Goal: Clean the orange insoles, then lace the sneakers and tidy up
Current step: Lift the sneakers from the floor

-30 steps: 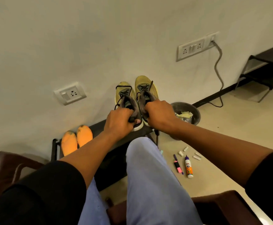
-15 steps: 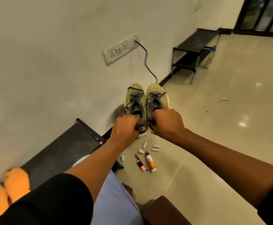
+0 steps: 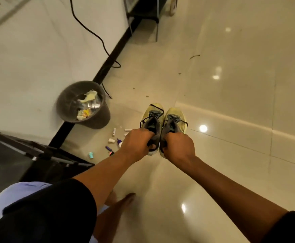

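We've got a sneaker in each hand: our left hand (image 3: 136,142) curls tight round the heel of the left sneaker (image 3: 152,123), our right hand (image 3: 178,148) grips the right sneaker (image 3: 173,122), toes at twelve o'clock above the floor (image 3: 231,85). Bin (image 3: 83,104) at ten o'clock.

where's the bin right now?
Head view, left of centre: the bin stands on the floor against the wall, beyond the black rack and left of the held sneakers, with small markers and caps scattered just in front.
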